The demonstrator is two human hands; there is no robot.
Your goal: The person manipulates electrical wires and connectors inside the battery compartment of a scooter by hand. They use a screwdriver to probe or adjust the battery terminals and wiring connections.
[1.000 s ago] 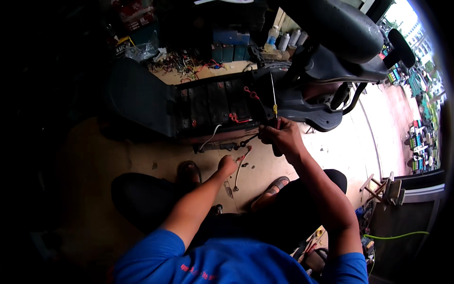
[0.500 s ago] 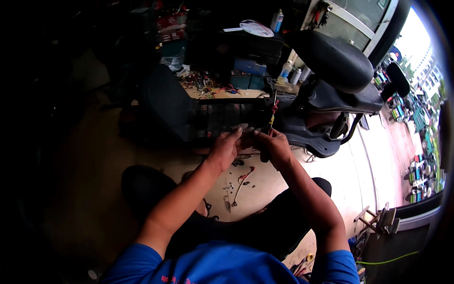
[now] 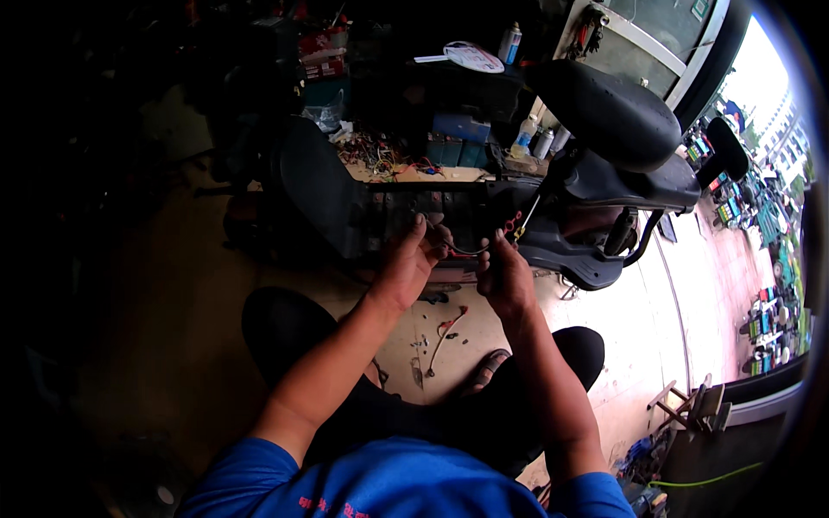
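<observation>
A thin dark wire (image 3: pixel 467 251) sags between my two hands, over the opened floor of a black electric scooter (image 3: pixel 553 237). My left hand (image 3: pixel 408 263) pinches one end of it, thumb up. The other end is in the closed fingers of my right hand (image 3: pixel 508 278). Just beyond the right fingers, a slim tool like a screwdriver (image 3: pixel 530 211), with a pale shaft and red and yellow parts, points up and right; I cannot tell whether this hand also grips it. Dark battery blocks (image 3: pixel 393 205) sit in the scooter's floor bay, partly behind my left hand.
A red-ended cable (image 3: pixel 445 341) and small bits lie on the floor between my feet. Behind the scooter are a heap of loose wires (image 3: pixel 380 154), blue-topped batteries (image 3: pixel 460 138) and bottles (image 3: pixel 524 134). A small wooden stool (image 3: pixel 695 406) stands at the right by the doorway.
My hands have moved apart, exposing the wire between them. The screwdriver-like tool has tipped from nearly upright to leaning right. The scooter appears slightly further right in view.
</observation>
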